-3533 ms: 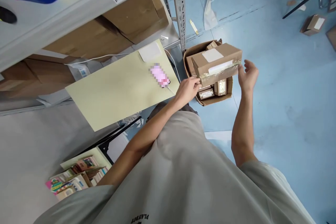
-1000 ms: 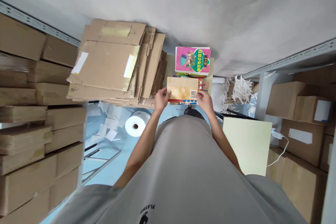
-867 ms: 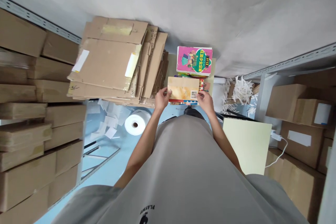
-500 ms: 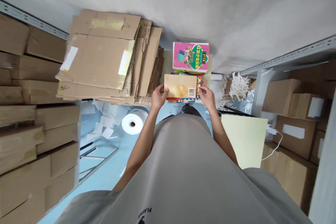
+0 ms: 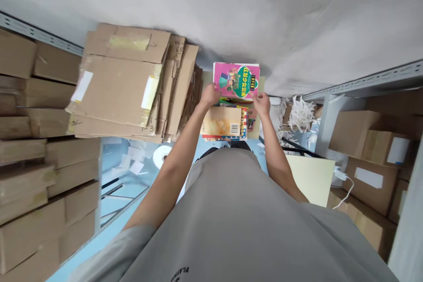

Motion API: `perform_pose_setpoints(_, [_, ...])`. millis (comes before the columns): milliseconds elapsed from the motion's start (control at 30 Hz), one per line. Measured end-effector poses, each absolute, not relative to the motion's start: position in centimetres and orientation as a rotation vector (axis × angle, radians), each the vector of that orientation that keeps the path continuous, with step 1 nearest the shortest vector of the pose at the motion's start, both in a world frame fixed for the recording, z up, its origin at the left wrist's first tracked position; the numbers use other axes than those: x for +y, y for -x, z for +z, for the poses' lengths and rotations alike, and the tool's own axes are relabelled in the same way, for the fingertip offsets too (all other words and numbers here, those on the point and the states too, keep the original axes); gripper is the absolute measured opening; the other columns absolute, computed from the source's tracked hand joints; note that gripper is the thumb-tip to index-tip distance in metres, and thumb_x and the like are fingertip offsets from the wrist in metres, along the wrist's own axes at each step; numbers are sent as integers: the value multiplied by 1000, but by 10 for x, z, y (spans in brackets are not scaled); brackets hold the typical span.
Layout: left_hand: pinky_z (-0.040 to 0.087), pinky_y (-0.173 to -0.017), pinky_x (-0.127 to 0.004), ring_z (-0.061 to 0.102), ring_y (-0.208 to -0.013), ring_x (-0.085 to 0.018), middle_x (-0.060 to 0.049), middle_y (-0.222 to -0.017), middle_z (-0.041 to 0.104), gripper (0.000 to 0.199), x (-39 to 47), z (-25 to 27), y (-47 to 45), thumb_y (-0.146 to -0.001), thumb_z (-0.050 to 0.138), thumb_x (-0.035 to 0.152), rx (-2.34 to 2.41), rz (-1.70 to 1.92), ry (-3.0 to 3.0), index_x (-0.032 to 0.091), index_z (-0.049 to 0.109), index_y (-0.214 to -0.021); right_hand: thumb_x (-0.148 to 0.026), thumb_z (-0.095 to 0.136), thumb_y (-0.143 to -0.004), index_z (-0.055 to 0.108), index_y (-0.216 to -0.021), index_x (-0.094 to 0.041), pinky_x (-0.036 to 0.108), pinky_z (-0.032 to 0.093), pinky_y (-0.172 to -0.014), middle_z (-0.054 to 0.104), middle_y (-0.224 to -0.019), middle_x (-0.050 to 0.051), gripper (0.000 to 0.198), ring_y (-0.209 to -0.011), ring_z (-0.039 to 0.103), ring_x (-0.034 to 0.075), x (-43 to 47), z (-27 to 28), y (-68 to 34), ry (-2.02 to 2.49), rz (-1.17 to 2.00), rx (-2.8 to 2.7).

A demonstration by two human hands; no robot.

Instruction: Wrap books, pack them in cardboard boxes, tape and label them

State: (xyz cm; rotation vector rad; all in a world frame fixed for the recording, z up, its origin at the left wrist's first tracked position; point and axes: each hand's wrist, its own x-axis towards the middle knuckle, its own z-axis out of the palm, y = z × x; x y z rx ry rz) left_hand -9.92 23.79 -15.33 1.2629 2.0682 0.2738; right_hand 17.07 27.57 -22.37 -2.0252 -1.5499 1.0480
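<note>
A pink picture book with a green title patch lies on top of the farther pile of books. My left hand is closed at its near left corner, the fingertips on the edge. At the near right corner my right hand pinches the same book, thumb on the cover. Nearer to me, a tan book lies back cover up, barcode showing, on a second pile with red and blue edges; neither hand touches it. Both piles rest on a pale yellow-green surface.
Flattened cardboard boxes are stacked left of the books. A white roll and scattered papers lie on the blue floor. Shredded paper stands at right. Shelves of cardboard boxes line both sides; a pale panel is at right.
Both hands have left the tan book and moved away from me to the pink book's near corners. The tan book now rests on the nearer pile. The view has shifted slightly.
</note>
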Motion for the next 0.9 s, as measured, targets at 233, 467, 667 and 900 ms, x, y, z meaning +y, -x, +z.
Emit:
perform_pose_setpoints(233, [53,-125,-41,71,-144,-35,-27,-155,75,37,249,-161,86,-110,65,18,2152,132,-1190,8,76,-145,-43,70,-99,85,-120,-15,52,61,-117,85,-128,22,38,-121,78,35,281,-251,-177,1935,1134,-1577])
perform_pose_setpoints(467, [56,-120,-48,75,-137,-41,-30,-149,77,39,252,-153,66,-111,60,20,2089,-118,-1364,6,78,-144,-33,69,-90,84,-107,-19,48,65,-113,89,-121,15,27,-109,81,29,289,-258,-196,1833,1215,-1315])
perform_pose_setpoints(667, [57,-122,-48,77,-141,-42,-30,-148,79,44,255,-144,40,-113,55,20,1924,-160,-1498,4,78,-147,-41,83,-84,69,-99,-26,38,71,-98,79,-93,0,25,-88,79,19,291,-260,-197,1701,1370,-676])
perform_pose_setpoints(900, [56,-129,-49,74,-148,-40,-22,-153,80,44,245,-137,43,-112,62,26,1757,51,-1526,13,76,-152,-45,81,-95,49,-110,-32,43,73,-104,81,-112,0,37,-104,88,19,286,-219,-180,1470,1444,-625])
